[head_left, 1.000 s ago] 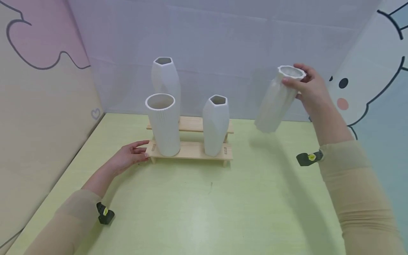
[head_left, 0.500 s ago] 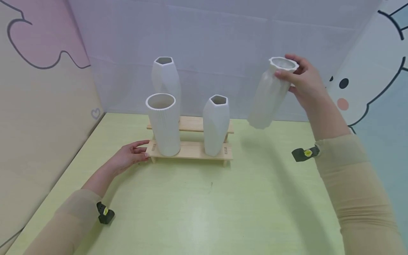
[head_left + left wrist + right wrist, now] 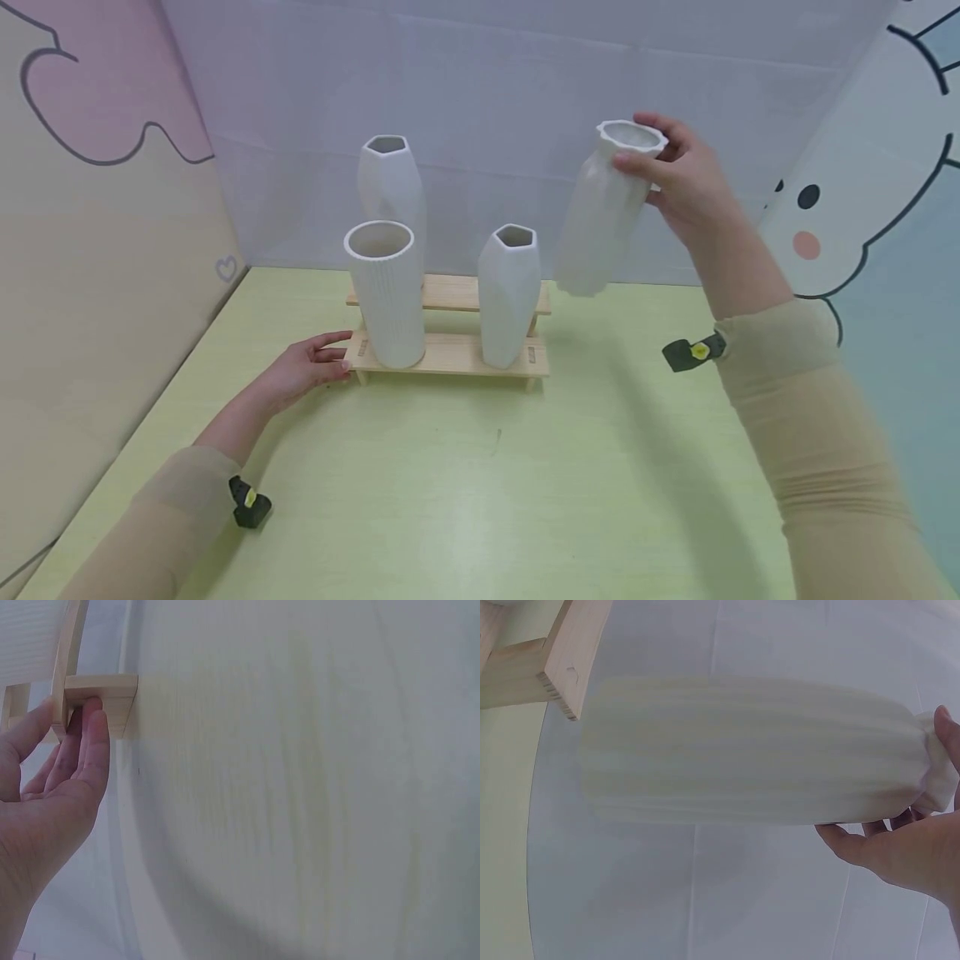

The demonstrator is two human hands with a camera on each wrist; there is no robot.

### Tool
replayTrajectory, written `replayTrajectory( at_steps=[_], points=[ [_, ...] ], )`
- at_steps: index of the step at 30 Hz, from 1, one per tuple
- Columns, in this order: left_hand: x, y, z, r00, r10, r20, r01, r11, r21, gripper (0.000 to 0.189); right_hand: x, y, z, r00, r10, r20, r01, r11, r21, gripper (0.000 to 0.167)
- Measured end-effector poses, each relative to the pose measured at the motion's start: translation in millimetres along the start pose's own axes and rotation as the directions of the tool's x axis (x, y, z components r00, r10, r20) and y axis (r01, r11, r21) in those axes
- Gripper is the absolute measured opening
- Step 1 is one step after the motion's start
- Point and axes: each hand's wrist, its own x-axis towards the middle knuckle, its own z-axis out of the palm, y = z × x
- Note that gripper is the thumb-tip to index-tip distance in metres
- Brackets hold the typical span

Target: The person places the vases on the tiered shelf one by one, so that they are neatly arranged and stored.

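Note:
My right hand (image 3: 686,179) grips a white fluted vase (image 3: 600,217) by its scalloped neck. The vase hangs tilted in the air, right of a two-tier wooden stand (image 3: 453,354). In the right wrist view the fluted vase (image 3: 750,750) lies across the picture, its base near the stand's upper board (image 3: 574,652). With thumb above and fingers below, my left hand (image 3: 300,371) pinches the left end of the lower board (image 3: 60,697). On the lower tier stand a ribbed round vase (image 3: 388,308) and a faceted vase (image 3: 510,300). A taller faceted vase (image 3: 392,183) stands on the upper tier, partly hidden.
The stand rests on a pale green table (image 3: 465,483). Behind it hangs a lilac-grey cloth backdrop (image 3: 510,100). Printed side panels (image 3: 112,217) border the table on the left and right. The upper tier's right part is bare.
My right hand has carried the fluted vase leftward and slightly up, closer to the stand. The left hand and the vases on the stand have stayed in place.

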Motion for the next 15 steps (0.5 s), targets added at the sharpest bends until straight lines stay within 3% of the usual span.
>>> replayTrajectory(
  at_steps=[15],
  points=[
    [-3.5, 0.7, -1.4, 1.000, -0.019, -0.009, 0.019, 1.000, -0.001, 0.067, 10.4, 3.1, 35.2, 0.996, -0.015, 0.084, 0.017, 0.999, -0.029, 0.065]
  ],
)
